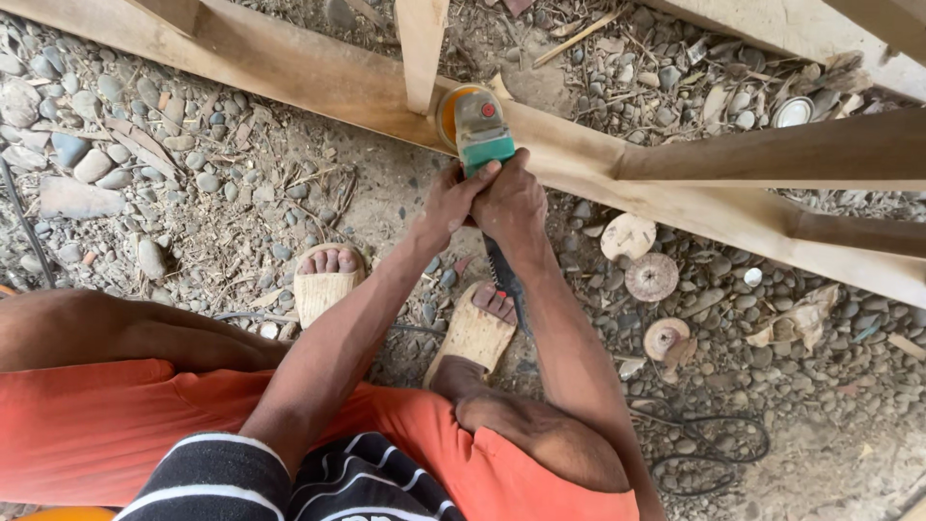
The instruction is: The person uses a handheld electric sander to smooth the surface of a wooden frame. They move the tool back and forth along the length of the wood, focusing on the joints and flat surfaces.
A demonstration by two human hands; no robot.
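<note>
Tool: we hold a teal angle grinder [479,128] with an orange disc guard, its head pressed against the long wooden beam [289,66] right where a short upright piece [421,43] meets it.
Left hand: our left hand [451,198] wraps the grinder's body from the left, its grip tight around the teal housing, with the thumb lying up along the casing.
Right hand: our right hand [513,203] is clamped over the rear of the grinder just beside the left hand, the two touching; its grip is full around the handle, and the dark back end of the tool juts out below the wrist.
Cord: a black cable [709,446] loops on the stones to our right, near the right forearm.
Frame: the beam runs slantwise from upper left to right, and darker wooden rails [772,152] branch off it toward the right edge.
Ground: gravel ground [145,164] of grey pebbles, dirt and wood chips lies under everything.
Worn discs: three used round sanding discs [651,277] lie on the stones near the beam, to the right of our hands.
Feet: we crouch in pale sandals, the left foot [328,275] and right foot [479,323] planted below the hands.
Clothing: orange shorts [96,425] and a black-and-white striped shirt [280,482] fill the lower edge.
</note>
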